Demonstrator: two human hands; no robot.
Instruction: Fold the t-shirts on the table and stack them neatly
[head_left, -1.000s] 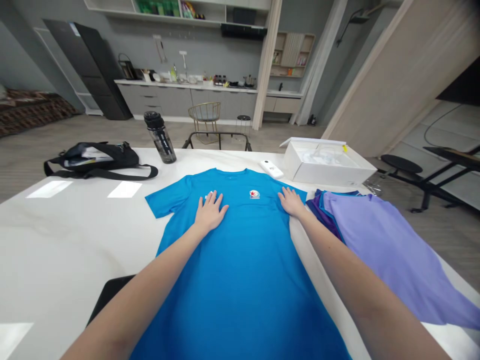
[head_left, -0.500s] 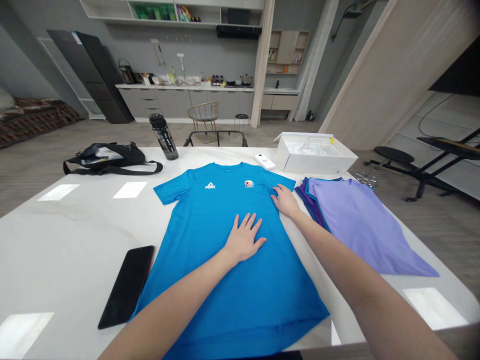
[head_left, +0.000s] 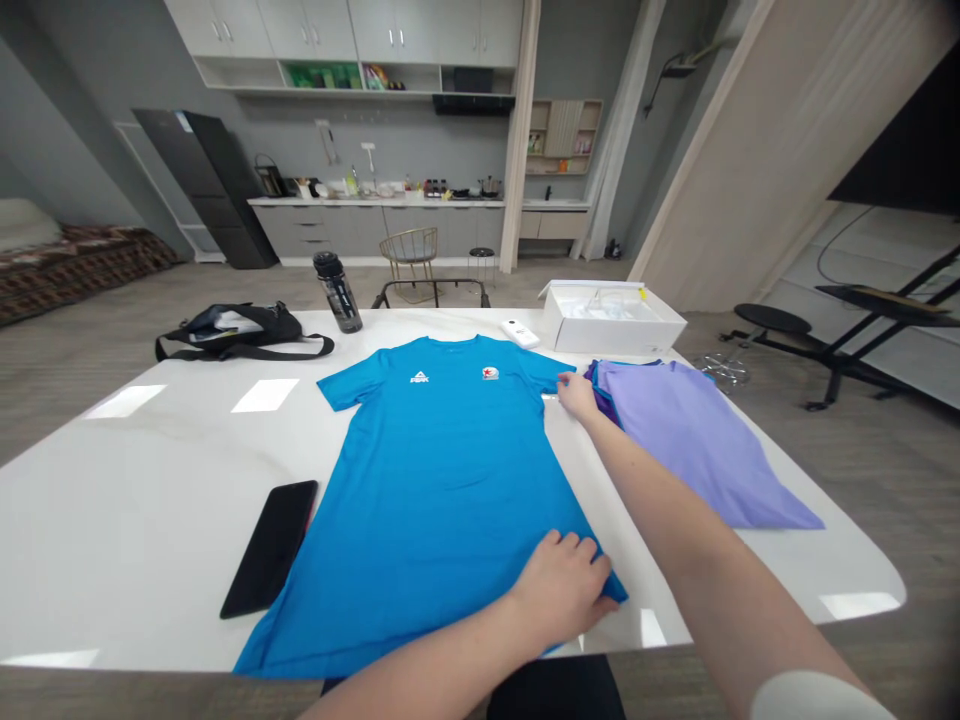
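A blue short-sleeved T-shirt [head_left: 442, 470] lies spread front up on the white table [head_left: 150, 480], its collar away from me and a white logo and round badge on its chest. My right hand [head_left: 579, 396] is closed on the edge of the right-hand sleeve, fingertips pinched at the cuff. Down by the lower right corner of the hem, my left hand [head_left: 564, 585] has its fingers curled on the fabric and the thumb at the edge. Part of the hem is hidden beneath my left forearm.
Right of the T-shirt lies a pile of shirts with a lilac one [head_left: 690, 430] on top. Behind stand a white box [head_left: 615, 325], a small white device [head_left: 520, 333] and a dark bottle [head_left: 339, 295]. A black bag [head_left: 240, 332] and a black phone [head_left: 270, 550] are on the left.
My left hand has gone from lying flat on the shirt's middle to the lower right hem, fingers curled. My right hand has shifted outward along the sleeve to its cuff. The view has tilted up.
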